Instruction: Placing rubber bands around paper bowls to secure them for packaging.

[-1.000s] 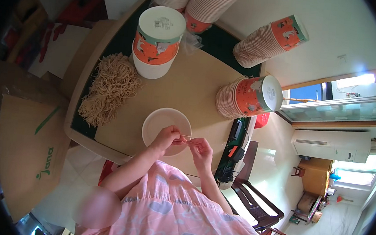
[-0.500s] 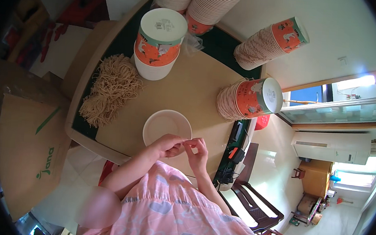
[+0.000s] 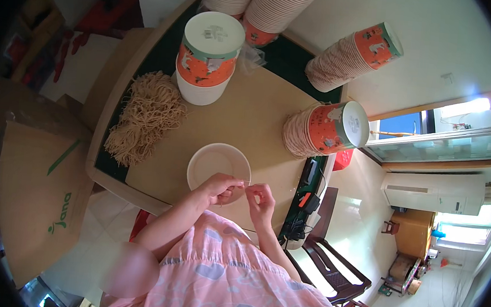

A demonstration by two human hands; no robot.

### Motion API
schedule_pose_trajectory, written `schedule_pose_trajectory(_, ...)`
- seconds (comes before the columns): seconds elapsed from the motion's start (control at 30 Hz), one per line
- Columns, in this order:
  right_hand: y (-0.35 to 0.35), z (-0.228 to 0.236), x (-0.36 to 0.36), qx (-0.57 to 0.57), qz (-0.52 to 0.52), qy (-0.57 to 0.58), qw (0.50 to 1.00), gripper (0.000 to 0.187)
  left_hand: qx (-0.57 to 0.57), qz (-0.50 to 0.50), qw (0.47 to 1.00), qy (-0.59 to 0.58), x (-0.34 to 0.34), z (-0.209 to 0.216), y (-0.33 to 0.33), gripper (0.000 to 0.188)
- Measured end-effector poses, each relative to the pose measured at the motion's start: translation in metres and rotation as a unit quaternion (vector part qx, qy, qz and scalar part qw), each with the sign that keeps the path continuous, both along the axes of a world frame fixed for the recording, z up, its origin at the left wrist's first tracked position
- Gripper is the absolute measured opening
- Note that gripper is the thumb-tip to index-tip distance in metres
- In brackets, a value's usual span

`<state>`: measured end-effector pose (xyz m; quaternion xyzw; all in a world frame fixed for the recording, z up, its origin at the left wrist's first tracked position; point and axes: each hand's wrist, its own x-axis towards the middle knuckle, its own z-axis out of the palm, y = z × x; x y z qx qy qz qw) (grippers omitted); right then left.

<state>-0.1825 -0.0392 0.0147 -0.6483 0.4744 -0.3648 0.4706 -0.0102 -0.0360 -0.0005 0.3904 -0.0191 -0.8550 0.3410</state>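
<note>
A white paper tub [image 3: 210, 159] stands upright on the table in front of me, its open mouth up. My left hand [image 3: 222, 190] is closed in a pinch over the tub's near right rim. Just right of it, my right hand [image 3: 261, 204] pinches thumb and forefinger together, its tips close to the left ones. A thin pale cord seems to run between the fingertips; most of it is hidden by the fingers. To the left lies a loose bundle of beige cords [image 3: 147, 117]. Behind the tub rises an upside-down stack of orange-printed tubs [image 3: 206, 67].
At the table's right edge leans a stack of orange tubs [image 3: 328, 128] with cords hanging along it. Another nested stack [image 3: 351, 58] and tall white stacks [image 3: 283, 6] stand farther back. Black chargers and cables [image 3: 305, 201] lie at the right edge. A cardboard box [image 3: 40, 195] stands left.
My right hand has shifted slightly right and its fingertips have drawn a little away from the left ones. My left hand and the tub have barely moved.
</note>
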Motion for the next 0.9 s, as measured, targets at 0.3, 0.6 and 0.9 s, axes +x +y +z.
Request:
schedule_pose_trajectory(0.3, -0.004, 0.032, 0.008, -0.099, 0.017, 0.116, 0.988, 0.015, 0.005, 0.016, 1.000, -0.025, -0.002, -0.005, 0.002, 0.009)
schedule_pose_trajectory(0.6, -0.010, 0.024, 0.001, -0.161, 0.067, 0.176, 0.969, 0.012, 0.023, 0.025, 0.999, -0.018, -0.003, -0.004, 0.001, 0.013)
schedule_pose_trajectory(0.9, -0.008, 0.030, 0.007, -0.158, 0.056, 0.158, 0.973, 0.011, 0.001, 0.014, 1.000, -0.022, -0.004, -0.002, 0.003, 0.013)
